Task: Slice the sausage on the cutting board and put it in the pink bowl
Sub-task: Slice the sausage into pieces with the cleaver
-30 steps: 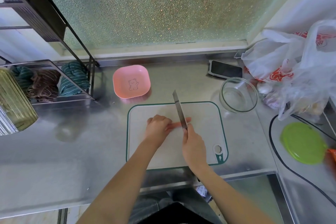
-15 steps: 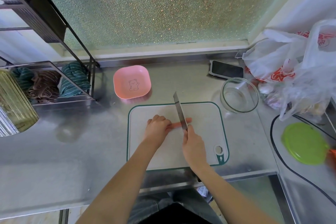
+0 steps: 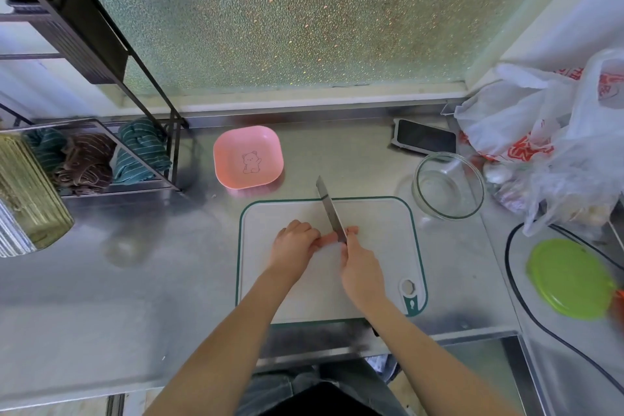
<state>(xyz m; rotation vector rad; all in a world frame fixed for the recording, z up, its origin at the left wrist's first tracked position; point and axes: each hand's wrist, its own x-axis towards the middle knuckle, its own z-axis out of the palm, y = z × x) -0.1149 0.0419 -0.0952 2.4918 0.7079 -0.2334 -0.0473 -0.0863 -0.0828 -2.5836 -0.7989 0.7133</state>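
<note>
A pinkish sausage (image 3: 329,239) lies crosswise on the white cutting board (image 3: 378,246) with a green rim. My left hand (image 3: 294,243) presses down on its left part, covering most of it. My right hand (image 3: 361,267) grips the handle of a knife (image 3: 329,206), whose blade crosses the sausage near its right end, tip pointing away from me. A short piece of the sausage shows to the right of the blade. The pink bowl (image 3: 248,156), square with a bear drawing, stands empty just beyond the board's far left corner.
A clear glass bowl (image 3: 448,185) sits right of the board. Behind it lie a phone (image 3: 425,140) and plastic bags (image 3: 557,135). A green lid (image 3: 570,279) and a black cable (image 3: 513,267) are at the right. A wire rack with folded cloths (image 3: 84,155) stands left.
The hands, the knife and the sausage keep nearly the same places; the blade has shifted only slightly over the sausage.
</note>
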